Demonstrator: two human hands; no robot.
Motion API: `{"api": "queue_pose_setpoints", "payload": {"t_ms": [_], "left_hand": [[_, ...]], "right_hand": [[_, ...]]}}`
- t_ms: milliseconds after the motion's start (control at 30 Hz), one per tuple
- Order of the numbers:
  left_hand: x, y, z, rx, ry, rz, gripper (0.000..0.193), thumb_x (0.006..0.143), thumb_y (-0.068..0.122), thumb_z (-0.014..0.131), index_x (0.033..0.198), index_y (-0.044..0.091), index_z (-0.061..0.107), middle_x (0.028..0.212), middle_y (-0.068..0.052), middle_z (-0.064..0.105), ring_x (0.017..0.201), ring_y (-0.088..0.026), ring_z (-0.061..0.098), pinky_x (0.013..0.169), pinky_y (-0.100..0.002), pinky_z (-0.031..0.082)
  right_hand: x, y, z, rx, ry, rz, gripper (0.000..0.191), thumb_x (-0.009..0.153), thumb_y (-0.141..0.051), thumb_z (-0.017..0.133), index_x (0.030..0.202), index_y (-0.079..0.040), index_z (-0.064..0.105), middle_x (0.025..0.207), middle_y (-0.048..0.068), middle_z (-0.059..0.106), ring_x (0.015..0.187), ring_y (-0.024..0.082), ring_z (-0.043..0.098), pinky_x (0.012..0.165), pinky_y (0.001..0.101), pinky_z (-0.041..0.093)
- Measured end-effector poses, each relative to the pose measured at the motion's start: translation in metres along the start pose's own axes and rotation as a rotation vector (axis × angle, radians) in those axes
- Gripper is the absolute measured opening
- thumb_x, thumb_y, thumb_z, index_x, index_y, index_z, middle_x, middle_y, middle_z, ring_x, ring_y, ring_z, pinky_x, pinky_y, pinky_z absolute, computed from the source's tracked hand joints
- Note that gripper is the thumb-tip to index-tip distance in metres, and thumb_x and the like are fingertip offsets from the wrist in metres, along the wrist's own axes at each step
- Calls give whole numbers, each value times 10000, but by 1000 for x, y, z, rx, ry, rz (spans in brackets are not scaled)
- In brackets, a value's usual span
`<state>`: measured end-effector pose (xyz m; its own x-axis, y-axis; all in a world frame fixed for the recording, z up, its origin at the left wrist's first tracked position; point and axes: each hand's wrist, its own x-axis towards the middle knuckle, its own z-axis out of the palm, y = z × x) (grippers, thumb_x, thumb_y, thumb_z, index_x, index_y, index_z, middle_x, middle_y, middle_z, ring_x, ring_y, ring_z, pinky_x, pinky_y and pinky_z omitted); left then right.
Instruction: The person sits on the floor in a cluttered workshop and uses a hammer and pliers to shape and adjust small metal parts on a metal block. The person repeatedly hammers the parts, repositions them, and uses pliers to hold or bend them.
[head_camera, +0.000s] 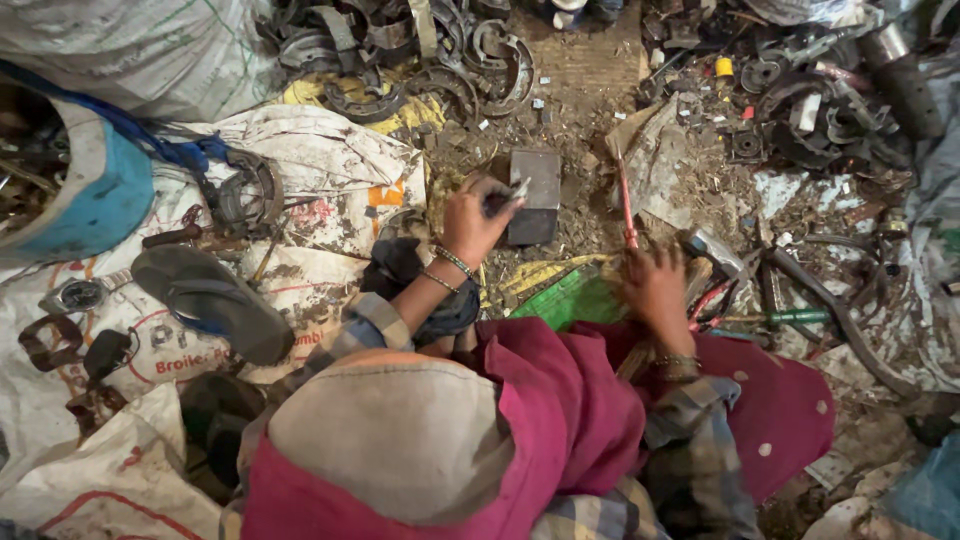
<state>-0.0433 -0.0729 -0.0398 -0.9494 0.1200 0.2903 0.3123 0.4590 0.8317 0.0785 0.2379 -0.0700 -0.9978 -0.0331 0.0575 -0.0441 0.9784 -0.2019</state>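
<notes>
Pinching metal scrap (519, 189) between left hand (474, 218) fingers (497, 203).

One head-worn camera looks steeply down — close above the person's lap — onto the scrap-strewn ground (580, 130) ahead.

small metal pc (517, 190) pinched in left hand (472, 218), on dk metal block (535, 195)

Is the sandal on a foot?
No, the sandal lies alone on a white sack, away from both hands.
</notes>
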Motion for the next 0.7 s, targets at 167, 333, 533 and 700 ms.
{"api": "queue_pose_setpoints", "payload": {"t_ms": [167,333,533,700], "left_hand": [[-1,-6,-6,58,24,-29,183,862,197,817,905,47,721,879,-131,734,772,-272,715,700,-388,564],[-3,-18,-3,-103,1,-158,256,858,243,839,928,30,717,848,-106,758,773,-231,746,708,-365,576],[1,-21,-4,-174,-1,-167,372,781,273,890,981,36,685,876,-92,777,792,-208,762,729,-347,588],[4,-19,-6,-146,2,-45,338,826,250,870,1018,38,689,904,-107,761,827,-217,742,751,-341,575]], "right_hand": [[-18,17,-26,21,13,399,696,863,-303,816,1451,-45,549,1450,305,525,1367,500,451,1150,572,369],[-23,30,-27,311,155,620,882,820,-253,855,1480,88,379,1412,402,421,1220,546,506,1028,548,465],[-9,30,-26,684,405,761,845,696,-131,867,1385,57,417,1262,198,585,1068,293,611,873,394,558],[-15,27,-39,1216,362,772,384,915,-149,800,1235,23,674,1061,17,715,883,127,667,772,273,542]]}}
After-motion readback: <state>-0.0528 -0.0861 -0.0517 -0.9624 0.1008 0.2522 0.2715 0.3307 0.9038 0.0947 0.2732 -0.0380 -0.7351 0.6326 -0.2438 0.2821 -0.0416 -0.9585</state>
